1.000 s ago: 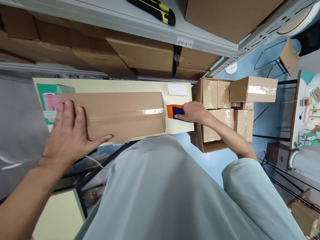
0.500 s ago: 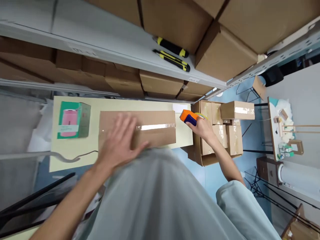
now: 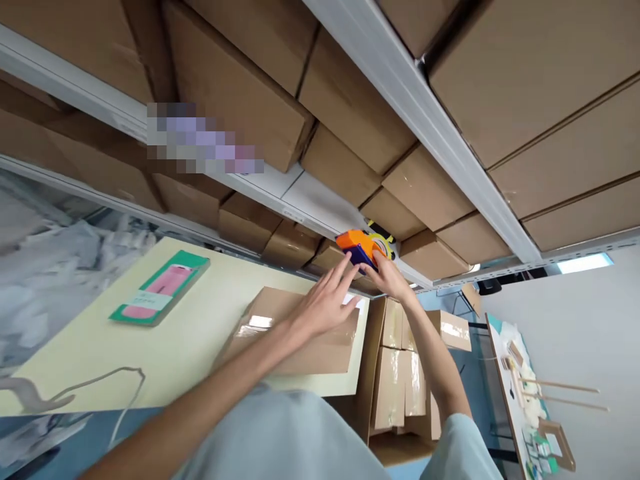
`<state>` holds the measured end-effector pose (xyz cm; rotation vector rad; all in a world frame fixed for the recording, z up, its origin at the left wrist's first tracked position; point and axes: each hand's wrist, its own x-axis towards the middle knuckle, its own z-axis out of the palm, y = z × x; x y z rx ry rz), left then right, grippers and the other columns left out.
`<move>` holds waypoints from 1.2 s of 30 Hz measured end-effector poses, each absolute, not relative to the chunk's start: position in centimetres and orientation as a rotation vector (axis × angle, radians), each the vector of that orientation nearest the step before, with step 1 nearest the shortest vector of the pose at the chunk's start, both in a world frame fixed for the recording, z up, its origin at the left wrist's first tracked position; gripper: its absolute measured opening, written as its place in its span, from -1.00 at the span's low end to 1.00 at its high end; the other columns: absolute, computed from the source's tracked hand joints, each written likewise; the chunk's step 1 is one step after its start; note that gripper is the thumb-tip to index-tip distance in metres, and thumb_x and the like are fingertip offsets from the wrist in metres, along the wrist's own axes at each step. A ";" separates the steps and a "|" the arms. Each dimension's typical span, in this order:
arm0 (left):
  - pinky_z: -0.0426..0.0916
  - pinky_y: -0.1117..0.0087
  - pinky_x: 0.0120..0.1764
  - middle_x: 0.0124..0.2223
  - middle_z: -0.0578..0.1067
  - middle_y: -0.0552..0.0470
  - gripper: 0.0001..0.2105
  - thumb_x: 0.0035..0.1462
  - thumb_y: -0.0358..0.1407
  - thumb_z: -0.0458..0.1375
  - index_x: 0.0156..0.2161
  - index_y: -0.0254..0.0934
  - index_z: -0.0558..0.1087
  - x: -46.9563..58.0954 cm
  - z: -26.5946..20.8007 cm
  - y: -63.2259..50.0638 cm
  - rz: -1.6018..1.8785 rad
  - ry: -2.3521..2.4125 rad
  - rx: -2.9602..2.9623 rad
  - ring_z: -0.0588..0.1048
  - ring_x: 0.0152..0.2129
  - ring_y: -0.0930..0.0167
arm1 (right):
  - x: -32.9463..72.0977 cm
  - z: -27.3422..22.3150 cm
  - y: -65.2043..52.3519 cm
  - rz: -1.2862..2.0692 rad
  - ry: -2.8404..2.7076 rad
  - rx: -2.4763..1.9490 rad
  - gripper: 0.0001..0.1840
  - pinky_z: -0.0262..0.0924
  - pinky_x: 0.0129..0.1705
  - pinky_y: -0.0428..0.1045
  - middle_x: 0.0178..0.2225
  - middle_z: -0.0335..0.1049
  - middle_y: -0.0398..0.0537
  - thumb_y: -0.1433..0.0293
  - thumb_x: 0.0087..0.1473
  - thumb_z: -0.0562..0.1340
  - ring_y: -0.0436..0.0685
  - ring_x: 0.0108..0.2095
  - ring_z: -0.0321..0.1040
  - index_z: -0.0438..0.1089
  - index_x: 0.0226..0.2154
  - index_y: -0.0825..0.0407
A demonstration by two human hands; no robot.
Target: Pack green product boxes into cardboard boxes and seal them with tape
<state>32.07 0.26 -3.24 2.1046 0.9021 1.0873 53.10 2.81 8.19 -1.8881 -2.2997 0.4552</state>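
My right hand (image 3: 389, 275) is closed around an orange and dark blue tape dispenser (image 3: 356, 243), lifted near the shelf edge. A roll with a yellow rim shows on the dispenser's right side. My left hand (image 3: 330, 300) has its fingers stretched out, and their tips reach the dispenser's blue lower part; whether they press on it I cannot tell. Beneath the left forearm lies a brown cardboard box (image 3: 320, 347) on the pale yellow table (image 3: 200, 360). Shiny clear tape crosses the box near its left end.
On the table's left lies a green box with a pink picture (image 3: 165, 287). A large open carton (image 3: 375, 373) holding several taped boxes stands to the right. Shelves (image 3: 320, 200) full of cartons run above the table. A grey cable (image 3: 100, 383) lies at the lower left.
My left hand has left the cardboard box and moved right and up to the tape dispenser. My right hand has raised the dispenser towards the shelf. The view has turned and shifted.
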 end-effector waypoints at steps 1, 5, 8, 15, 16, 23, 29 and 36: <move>0.35 -0.13 0.44 0.70 -0.03 -0.32 -0.29 0.47 -0.08 0.13 0.61 -0.23 0.18 31.9 -3.3 2.0 1.083 0.945 2.091 0.28 0.53 -0.08 | 52.3 7.7 5.3 0.418 -2.337 -1.852 -0.61 0.41 -0.10 0.11 -0.23 0.48 0.01 0.00 0.53 0.15 0.23 -0.27 0.41 0.36 -0.10 -0.03; 0.37 -0.16 0.41 0.69 -0.09 -0.42 -0.25 0.40 -0.13 0.16 0.59 -0.36 0.18 31.2 -3.6 8.8 1.054 1.100 2.016 0.32 0.50 -0.16 | 49.0 5.5 14.8 0.252 -2.464 -1.825 -0.66 0.40 0.14 0.14 -0.06 0.55 0.18 0.13 0.56 0.13 0.29 -0.03 0.46 0.44 -0.06 0.04; 0.33 -0.18 0.44 0.64 0.10 -0.46 -0.28 0.37 -0.19 0.14 0.55 -0.41 0.23 30.3 -3.9 11.8 1.037 1.161 1.978 0.32 0.50 -0.13 | 47.3 4.5 19.5 0.232 -2.537 -1.949 -0.67 0.41 0.14 0.11 -0.03 0.60 0.19 0.18 0.54 0.14 0.28 0.00 0.50 0.50 -0.03 0.07; 0.31 -0.15 0.48 0.57 0.31 -0.34 -0.38 0.44 -0.13 0.05 0.49 -0.35 0.32 26.8 -5.8 9.4 1.101 1.182 1.934 0.33 0.50 -0.02 | 46.3 4.1 21.2 0.183 -2.555 -2.074 -0.69 0.32 0.32 0.16 -0.01 0.69 0.17 0.24 0.52 0.22 0.30 0.05 0.59 0.56 0.05 0.10; 0.31 -0.16 0.48 0.56 0.32 -0.34 -0.39 0.44 -0.13 0.04 0.49 -0.34 0.32 26.7 -5.9 8.8 1.114 1.191 1.921 0.34 0.49 -0.02 | 46.0 4.0 20.9 0.127 -2.547 -2.091 -0.68 0.25 0.40 0.19 0.05 0.67 0.23 0.26 0.51 0.23 0.32 0.13 0.58 0.54 0.11 0.13; 0.26 -0.17 0.51 0.56 0.32 -0.36 -0.38 0.49 -0.05 0.02 0.48 -0.36 0.31 25.5 -5.5 3.9 1.092 1.183 1.934 0.31 0.51 -0.01 | 45.7 2.5 14.6 -0.152 -2.362 -2.039 -0.23 -0.19 0.63 0.38 0.51 0.22 0.50 0.19 0.54 0.17 0.44 0.54 0.14 0.09 0.56 0.29; 0.12 -0.19 0.58 0.60 0.28 -0.20 -0.40 0.49 -0.03 0.09 0.53 -0.13 0.29 19.2 -7.6 -3.4 1.018 1.370 1.901 0.20 0.57 0.01 | 50.0 0.8 -3.0 0.179 -1.943 -1.963 -0.22 -0.28 0.67 0.40 0.62 0.08 0.23 -0.01 0.60 -0.06 0.34 0.65 -0.06 0.01 0.63 0.04; -0.13 -0.33 0.61 0.70 0.01 -0.18 -0.28 0.50 0.02 0.08 0.62 -0.16 0.12 22.1 -8.1 -10.7 0.717 1.370 1.962 -0.18 0.66 -0.07 | 48.3 -5.0 -18.4 0.514 -1.375 -2.209 -0.10 -0.29 0.68 0.46 0.68 -0.15 0.17 -0.14 0.57 -0.12 0.37 0.69 -0.21 -0.15 0.68 0.00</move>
